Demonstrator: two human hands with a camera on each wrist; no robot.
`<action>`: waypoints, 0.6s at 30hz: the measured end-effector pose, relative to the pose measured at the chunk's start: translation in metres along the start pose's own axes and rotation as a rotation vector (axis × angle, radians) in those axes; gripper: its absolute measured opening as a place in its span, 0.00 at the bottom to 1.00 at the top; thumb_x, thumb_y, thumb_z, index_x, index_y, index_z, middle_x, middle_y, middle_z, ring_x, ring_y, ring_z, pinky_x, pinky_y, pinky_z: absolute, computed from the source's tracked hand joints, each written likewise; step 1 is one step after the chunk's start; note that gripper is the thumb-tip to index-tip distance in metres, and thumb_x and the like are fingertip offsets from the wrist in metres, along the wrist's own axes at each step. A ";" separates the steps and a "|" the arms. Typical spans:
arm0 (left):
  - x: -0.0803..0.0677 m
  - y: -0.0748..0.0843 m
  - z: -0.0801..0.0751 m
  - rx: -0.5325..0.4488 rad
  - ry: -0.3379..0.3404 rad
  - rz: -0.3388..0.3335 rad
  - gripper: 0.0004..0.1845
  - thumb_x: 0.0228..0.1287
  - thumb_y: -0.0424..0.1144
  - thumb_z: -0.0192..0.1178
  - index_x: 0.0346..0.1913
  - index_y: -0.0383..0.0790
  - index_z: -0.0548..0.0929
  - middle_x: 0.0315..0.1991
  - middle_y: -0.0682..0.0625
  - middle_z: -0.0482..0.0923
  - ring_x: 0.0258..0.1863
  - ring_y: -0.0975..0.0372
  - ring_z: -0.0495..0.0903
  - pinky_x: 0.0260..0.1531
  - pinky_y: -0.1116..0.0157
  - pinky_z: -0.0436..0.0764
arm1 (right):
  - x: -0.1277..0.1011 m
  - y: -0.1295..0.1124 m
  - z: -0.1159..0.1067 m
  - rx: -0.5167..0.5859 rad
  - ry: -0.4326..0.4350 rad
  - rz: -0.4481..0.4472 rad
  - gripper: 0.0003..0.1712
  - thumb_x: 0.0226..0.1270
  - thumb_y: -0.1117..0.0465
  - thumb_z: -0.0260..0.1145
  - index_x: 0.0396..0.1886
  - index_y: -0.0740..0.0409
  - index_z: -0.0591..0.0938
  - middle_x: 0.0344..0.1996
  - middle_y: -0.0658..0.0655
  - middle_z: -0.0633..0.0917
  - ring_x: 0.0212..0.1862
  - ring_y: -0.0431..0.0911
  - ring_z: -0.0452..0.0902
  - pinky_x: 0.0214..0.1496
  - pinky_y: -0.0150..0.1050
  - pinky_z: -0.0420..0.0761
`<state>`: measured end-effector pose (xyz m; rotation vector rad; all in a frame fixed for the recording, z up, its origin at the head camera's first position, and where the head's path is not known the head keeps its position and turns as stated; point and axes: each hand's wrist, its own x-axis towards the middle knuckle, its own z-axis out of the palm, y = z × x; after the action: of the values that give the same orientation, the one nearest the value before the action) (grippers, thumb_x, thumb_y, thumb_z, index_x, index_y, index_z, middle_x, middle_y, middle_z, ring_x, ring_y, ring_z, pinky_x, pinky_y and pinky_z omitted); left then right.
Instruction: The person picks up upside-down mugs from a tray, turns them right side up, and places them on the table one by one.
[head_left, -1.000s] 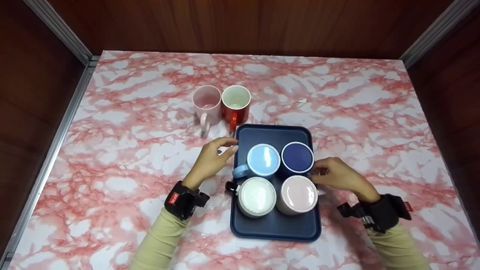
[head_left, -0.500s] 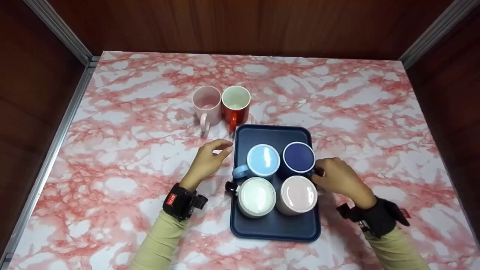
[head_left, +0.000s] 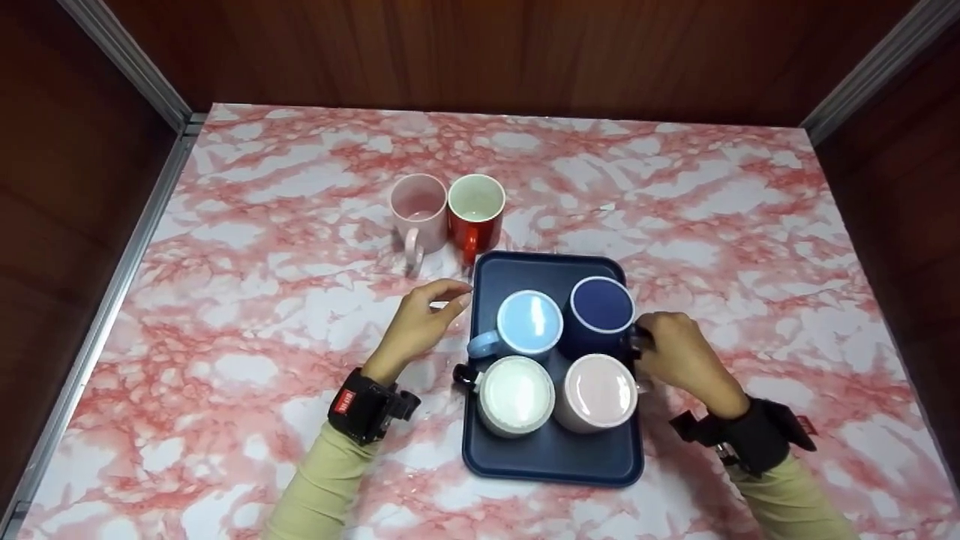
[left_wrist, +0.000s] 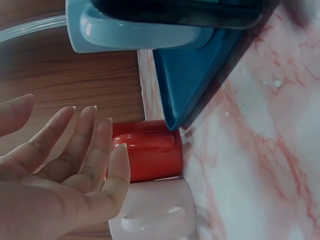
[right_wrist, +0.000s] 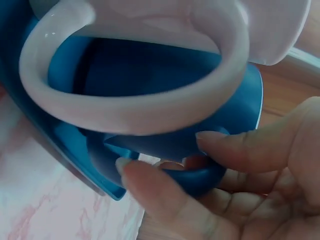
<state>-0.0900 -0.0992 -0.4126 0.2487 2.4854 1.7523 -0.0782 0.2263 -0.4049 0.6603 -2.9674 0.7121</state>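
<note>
On the dark blue tray (head_left: 551, 457) stand several upside-down mugs: a light blue mug (head_left: 529, 321), a dark blue mug (head_left: 602, 304), a white mug (head_left: 517, 394) with a black handle, and a pale pink mug (head_left: 599, 390). My right hand (head_left: 679, 356) grips the dark blue mug's handle (right_wrist: 197, 180) with curled fingers, at the tray's right edge. That mug leans slightly; whether it touches the tray is unclear. My left hand (head_left: 420, 322) hovers beside the tray's left edge, holding nothing; its fingers (left_wrist: 82, 145) are loosely bent in the left wrist view.
Two upright mugs stand side by side behind the tray at its left corner: a pink mug (head_left: 418, 214) and a red mug (head_left: 477, 214) with a white inside. Brown wooden panels (head_left: 480, 60) border the marbled table (head_left: 225, 315) at the back and sides.
My right hand has closed on the dark blue mug's handle and shifted the mug slightly right and away from me, leaving it at an angle. The left hand has barely moved.
</note>
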 end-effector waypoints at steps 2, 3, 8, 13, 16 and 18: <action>-0.001 0.002 0.000 -0.007 -0.002 0.005 0.11 0.62 0.33 0.57 0.45 0.32 0.80 0.43 0.42 0.80 0.46 0.56 0.77 0.45 0.58 0.75 | 0.000 0.000 -0.001 0.022 0.019 0.011 0.12 0.43 0.76 0.62 0.13 0.58 0.73 0.12 0.48 0.72 0.18 0.43 0.68 0.23 0.38 0.68; -0.001 0.004 0.000 -0.009 -0.004 0.008 0.11 0.62 0.33 0.56 0.46 0.33 0.80 0.43 0.42 0.80 0.46 0.56 0.77 0.45 0.59 0.75 | 0.001 0.000 -0.002 0.047 0.022 0.023 0.11 0.45 0.76 0.63 0.14 0.59 0.74 0.12 0.49 0.74 0.17 0.43 0.70 0.22 0.37 0.69; -0.002 0.010 0.003 -0.018 -0.023 0.015 0.12 0.63 0.34 0.56 0.47 0.33 0.80 0.44 0.44 0.80 0.46 0.57 0.77 0.45 0.59 0.75 | -0.001 -0.004 -0.010 0.293 0.013 0.159 0.05 0.55 0.76 0.60 0.23 0.68 0.79 0.15 0.58 0.80 0.15 0.44 0.77 0.19 0.33 0.76; -0.004 0.019 0.008 -0.049 -0.061 0.034 0.12 0.63 0.35 0.56 0.46 0.32 0.80 0.43 0.43 0.80 0.44 0.57 0.77 0.45 0.60 0.74 | -0.001 -0.011 -0.020 0.664 0.039 0.318 0.08 0.61 0.72 0.59 0.31 0.78 0.77 0.23 0.69 0.80 0.18 0.49 0.80 0.23 0.41 0.80; -0.005 0.026 0.013 -0.118 -0.094 0.041 0.11 0.64 0.35 0.55 0.42 0.30 0.80 0.36 0.43 0.80 0.37 0.56 0.78 0.40 0.62 0.74 | -0.001 -0.017 -0.023 0.878 0.078 0.358 0.13 0.63 0.71 0.58 0.32 0.83 0.74 0.25 0.70 0.80 0.20 0.52 0.80 0.27 0.46 0.80; -0.006 0.032 0.018 -0.179 -0.124 0.037 0.10 0.63 0.34 0.56 0.40 0.29 0.80 0.31 0.44 0.80 0.32 0.54 0.78 0.36 0.62 0.75 | -0.001 -0.021 -0.023 1.036 0.109 0.370 0.12 0.63 0.71 0.58 0.31 0.84 0.73 0.24 0.68 0.80 0.21 0.55 0.80 0.28 0.48 0.80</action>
<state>-0.0783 -0.0733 -0.3887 0.3781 2.2372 1.8963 -0.0707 0.2199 -0.3753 0.0204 -2.4408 2.2435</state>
